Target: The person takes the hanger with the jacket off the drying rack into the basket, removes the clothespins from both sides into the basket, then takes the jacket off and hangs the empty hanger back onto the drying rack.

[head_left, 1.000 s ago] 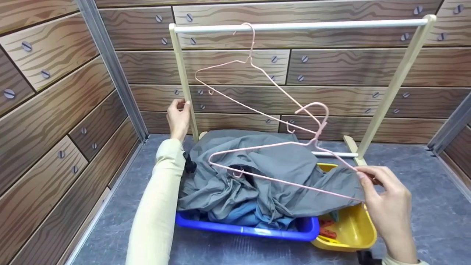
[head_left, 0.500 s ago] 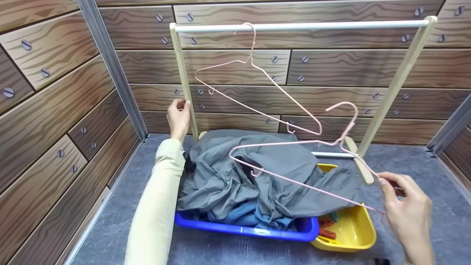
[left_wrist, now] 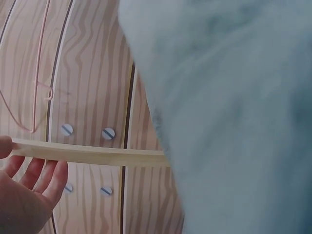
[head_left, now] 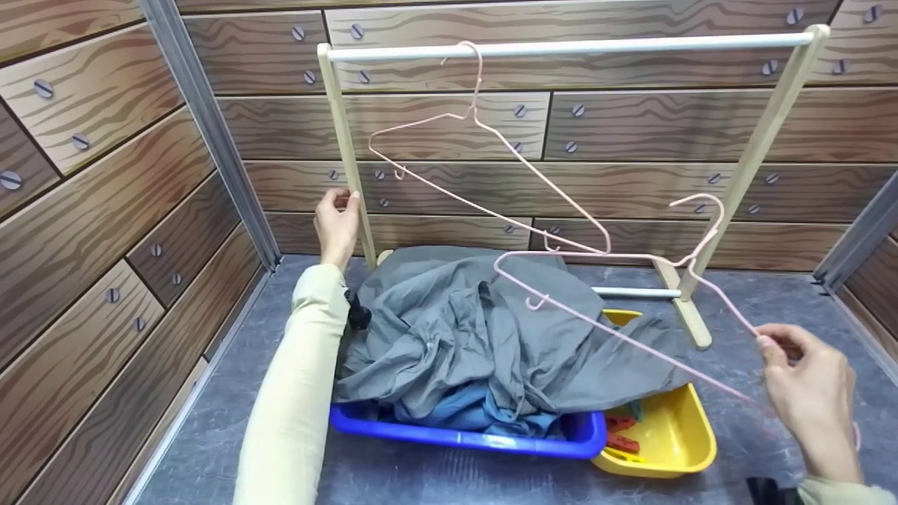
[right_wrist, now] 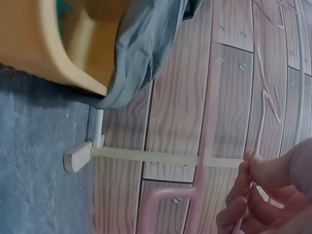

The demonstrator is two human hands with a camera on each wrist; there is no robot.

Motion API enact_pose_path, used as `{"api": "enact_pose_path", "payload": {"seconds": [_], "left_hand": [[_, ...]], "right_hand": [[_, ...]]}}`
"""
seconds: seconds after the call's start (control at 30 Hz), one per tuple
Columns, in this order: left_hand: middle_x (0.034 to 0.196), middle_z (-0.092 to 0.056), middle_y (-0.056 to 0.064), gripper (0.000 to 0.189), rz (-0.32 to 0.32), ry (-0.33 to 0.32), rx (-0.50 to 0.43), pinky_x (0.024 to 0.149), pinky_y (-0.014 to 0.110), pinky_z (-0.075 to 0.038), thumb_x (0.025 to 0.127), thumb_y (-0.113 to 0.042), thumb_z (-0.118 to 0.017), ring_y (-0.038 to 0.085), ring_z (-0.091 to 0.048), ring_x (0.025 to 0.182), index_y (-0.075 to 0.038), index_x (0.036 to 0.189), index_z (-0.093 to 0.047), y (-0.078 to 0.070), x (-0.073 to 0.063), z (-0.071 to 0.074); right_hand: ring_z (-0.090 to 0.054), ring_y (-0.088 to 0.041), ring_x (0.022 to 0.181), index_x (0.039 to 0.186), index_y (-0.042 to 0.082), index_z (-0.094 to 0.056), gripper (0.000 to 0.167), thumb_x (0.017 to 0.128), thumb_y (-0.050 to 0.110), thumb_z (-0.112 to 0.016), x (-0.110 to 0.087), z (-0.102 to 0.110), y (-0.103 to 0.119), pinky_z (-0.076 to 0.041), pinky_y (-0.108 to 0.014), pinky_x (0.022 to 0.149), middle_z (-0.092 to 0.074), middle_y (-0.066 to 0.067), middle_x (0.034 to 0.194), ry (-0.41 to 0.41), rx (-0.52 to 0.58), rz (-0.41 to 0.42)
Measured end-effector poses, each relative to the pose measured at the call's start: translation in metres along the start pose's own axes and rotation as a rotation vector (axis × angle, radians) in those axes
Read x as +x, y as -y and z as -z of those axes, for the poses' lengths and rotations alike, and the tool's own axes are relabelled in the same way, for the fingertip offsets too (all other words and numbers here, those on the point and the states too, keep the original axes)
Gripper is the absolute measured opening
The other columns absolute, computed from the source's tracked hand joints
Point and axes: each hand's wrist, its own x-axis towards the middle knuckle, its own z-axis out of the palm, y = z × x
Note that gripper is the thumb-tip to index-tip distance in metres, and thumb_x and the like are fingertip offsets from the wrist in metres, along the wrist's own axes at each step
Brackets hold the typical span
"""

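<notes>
I can see the left hand (head_left: 337,223) gripping the rack post (head_left: 344,140), the right hand (head_left: 808,382) (well apart) pinching a pink hanger (head_left: 631,341), grey cloth (head_left: 491,344) between them.

Pale pink is shown by the wire coat hanger (head_left: 690,262) pinched in the right hand (head_left: 807,382) and by the second hanger (head_left: 473,109) to the left of that grip. The upright (head_left: 344,133) held by the left hand (head_left: 338,224) is coloured pale cream, its top rail (head_left: 568,48) white. Between the grips and lower, plain grey fabric (head_left: 456,337), blue fabric (head_left: 466,410), a deep blue tub (head_left: 463,439) and a bright yellow tub (head_left: 677,442) are seen. Behind both grips, the wall (head_left: 631,126) is patterned with brown, wavy-grained planks.
</notes>
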Motion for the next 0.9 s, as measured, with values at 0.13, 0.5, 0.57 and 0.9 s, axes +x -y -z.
{"api": "enact_pose_path", "payload": {"seconds": [0.13, 0.5, 0.57, 0.9], "left_hand": [[0.100, -0.069, 0.016, 0.021, -0.007, 0.000, -0.010, 0.085, 0.037, -0.045, 0.096, -0.016, -0.062, 0.029, -0.062, 0.092, 0.000, 0.107, -0.067, -0.002, 0.001, -0.001], [0.103, -0.069, 0.017, 0.022, -0.006, 0.054, 0.015, 0.081, 0.031, -0.046, 0.095, -0.015, -0.063, 0.026, -0.063, 0.092, 0.001, 0.109, -0.067, -0.002, 0.003, 0.007], [0.101, -0.069, 0.017, 0.021, -0.009, 0.070, -0.005, 0.077, 0.027, -0.047, 0.095, -0.012, -0.062, 0.025, -0.063, 0.090, 0.002, 0.109, -0.067, -0.002, 0.004, 0.009], [0.095, -0.068, 0.017, 0.019, -0.044, 0.081, -0.092, 0.066, 0.018, -0.048, 0.095, -0.007, -0.062, 0.024, -0.064, 0.081, 0.008, 0.105, -0.067, -0.002, 0.008, 0.012]], "right_hand": [[-0.045, 0.008, 0.065, 0.111, 0.010, -0.072, 0.020, 0.096, 0.017, -0.061, 0.010, 0.000, 0.002, -0.034, -0.029, 0.065, -0.064, 0.013, 0.081, 0.002, -0.026, 0.004], [-0.042, 0.009, 0.072, 0.107, 0.007, -0.073, 0.017, 0.095, 0.013, -0.063, 0.030, -0.013, 0.025, -0.031, -0.022, 0.069, -0.066, -0.009, 0.095, -0.181, 0.058, 0.107], [-0.040, 0.010, 0.071, 0.106, 0.005, -0.073, 0.015, 0.095, 0.010, -0.063, 0.035, -0.013, 0.027, -0.029, -0.022, 0.068, -0.064, -0.008, 0.092, -0.217, 0.065, 0.159], [-0.045, -0.009, 0.080, 0.111, 0.003, -0.071, 0.018, 0.096, 0.007, -0.061, 0.073, -0.005, 0.048, -0.028, -0.022, 0.076, -0.064, -0.014, 0.098, -0.218, 0.036, 0.256]]}}
